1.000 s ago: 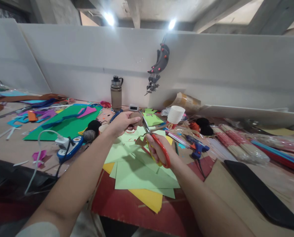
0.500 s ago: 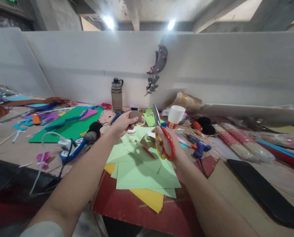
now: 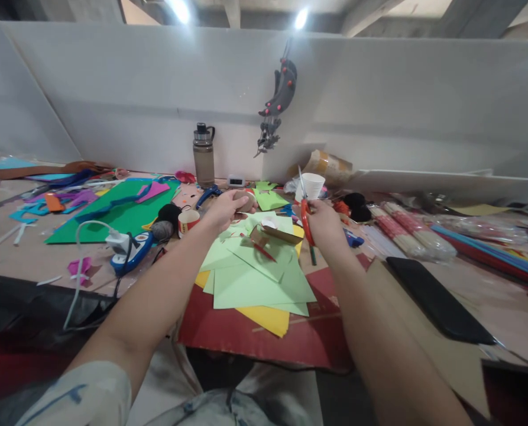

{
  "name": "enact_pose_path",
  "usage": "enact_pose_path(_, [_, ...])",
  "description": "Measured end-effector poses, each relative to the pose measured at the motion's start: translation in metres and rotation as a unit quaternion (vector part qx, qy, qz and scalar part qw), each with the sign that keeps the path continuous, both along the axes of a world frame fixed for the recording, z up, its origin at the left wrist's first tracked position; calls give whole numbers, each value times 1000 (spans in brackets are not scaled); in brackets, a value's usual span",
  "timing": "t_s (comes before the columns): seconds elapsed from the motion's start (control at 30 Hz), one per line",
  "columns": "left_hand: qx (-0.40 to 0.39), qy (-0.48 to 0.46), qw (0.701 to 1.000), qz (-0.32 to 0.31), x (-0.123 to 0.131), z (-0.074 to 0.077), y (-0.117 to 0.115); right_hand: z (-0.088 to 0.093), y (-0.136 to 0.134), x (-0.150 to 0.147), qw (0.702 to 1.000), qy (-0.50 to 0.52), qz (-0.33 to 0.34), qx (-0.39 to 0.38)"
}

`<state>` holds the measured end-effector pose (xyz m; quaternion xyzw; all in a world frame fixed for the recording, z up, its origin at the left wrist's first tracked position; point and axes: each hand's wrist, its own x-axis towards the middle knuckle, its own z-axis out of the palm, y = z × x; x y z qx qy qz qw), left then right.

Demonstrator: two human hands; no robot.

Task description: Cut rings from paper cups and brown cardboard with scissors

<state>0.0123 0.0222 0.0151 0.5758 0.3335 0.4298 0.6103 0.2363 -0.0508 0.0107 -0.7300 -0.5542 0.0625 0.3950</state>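
My left hand (image 3: 225, 210) pinches a round brown cardboard disc (image 3: 248, 203) above the far part of the light green paper sheets (image 3: 264, 287). Over to the right, the fingers of my right hand (image 3: 324, 222) are wrapped round the red handle of a pair of scissors (image 3: 307, 220). Their blades point up and away, in front of a stack of white paper cups (image 3: 313, 186). Between my hands, a bent piece of brown cardboard (image 3: 285, 233) and a red pen (image 3: 264, 248) lie on the green sheets.
To the left are a paper cup (image 3: 188, 222), a blue power strip (image 3: 132, 253) and a green sheet (image 3: 81, 222). A bottle (image 3: 204, 157) stands at the back. A black flat object (image 3: 436, 299) and wrapped stick bundles (image 3: 417, 231) lie on the right.
My right hand has carried the scissors to the right, away from the paper's middle. My left hand still holds the disc. The view has tipped downward.
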Motion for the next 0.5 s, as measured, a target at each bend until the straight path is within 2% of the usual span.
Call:
enact_pose_path(0.1, [9,30,999,-20,-2,-1,1,5,2,0,993,-100,-14,-68])
enact_pose_path(0.17, [20,87,993,-73,-5,2,-2,5,2,4,984,-140,-7,-107])
enact_pose_path(0.23, [63,164,975,-137,-7,5,-6,4,2,9,977,-161,-11,-140])
enact_pose_path(0.3, [150,249,942,-171,-6,5,-11,0,1,16,971,-179,-23,-159])
enact_pose_path(0.4, [281,366,875,-148,2,-1,-15,-8,2,27,964,-201,-22,-172])
enact_pose_path(0.43, [296,392,862,-123,5,-4,-15,-12,3,30,963,-206,-16,-175])
enact_pose_path(0.5, [297,413,857,-82,9,-7,-14,-19,6,34,961,-211,-9,-177])
